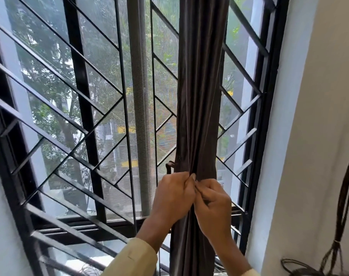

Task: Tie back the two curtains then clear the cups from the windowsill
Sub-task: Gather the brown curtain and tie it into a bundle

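Note:
A dark brown curtain [199, 96] hangs gathered into a narrow bundle in front of the right half of the window. My left hand [174, 198] and my right hand [214, 204] meet at the front of the bundle at about waist height, fingers pinched together on a thin tie-back band that is mostly hidden under them. A loop of the band [169, 166] sticks out to the left of the curtain. No cups and no second curtain are in view.
A black metal window grille [80, 108] with diagonal bars covers the window, with mesh screen and trees behind it. A white wall [308, 136] stands on the right, with dark cables [344, 206] hanging down it to a coil near the floor.

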